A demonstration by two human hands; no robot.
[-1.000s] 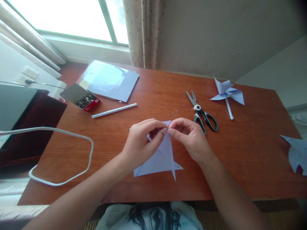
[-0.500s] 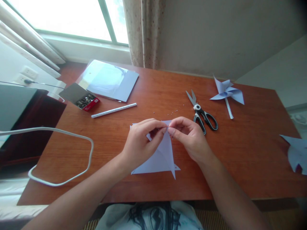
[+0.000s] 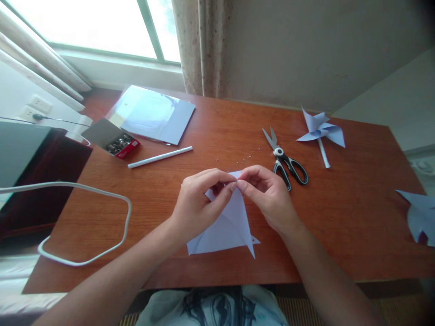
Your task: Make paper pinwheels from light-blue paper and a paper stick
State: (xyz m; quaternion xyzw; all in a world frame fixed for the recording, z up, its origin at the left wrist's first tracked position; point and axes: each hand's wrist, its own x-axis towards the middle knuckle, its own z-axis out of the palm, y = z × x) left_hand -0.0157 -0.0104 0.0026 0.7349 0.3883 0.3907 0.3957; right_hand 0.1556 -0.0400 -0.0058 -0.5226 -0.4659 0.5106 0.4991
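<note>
A white sheet of cut paper [image 3: 226, 228] lies in front of me, with pointed flaps at its lower right. One part of it rises to my fingertips. My left hand [image 3: 202, 197] is closed, pinching thumb and forefinger at the raised paper's tip. Right against it, my right hand [image 3: 268, 192] also pinches at that tip, fingertips touching or nearly touching the left ones. Anything small between the fingertips is hidden. Just beyond my right hand lie open-bladed scissors [image 3: 288, 163] with black and grey handles. Tiny beads [image 3: 244, 160] are scattered beyond the paper.
A paper pinwheel [image 3: 321, 129] on a white stick lies back right. A rolled paper stick [image 3: 159, 157], a red box of metal pieces [image 3: 122, 146] and a plastic-sleeved paper stack [image 3: 152, 115] are at left. A white cable [image 3: 127, 217] loops over the table's left. Cut paper [image 3: 421, 217] lies far right.
The paper's lower edge has swung slightly right and towards me, and its left corner has shifted. Both hands keep their pinch in nearly the same place.
</note>
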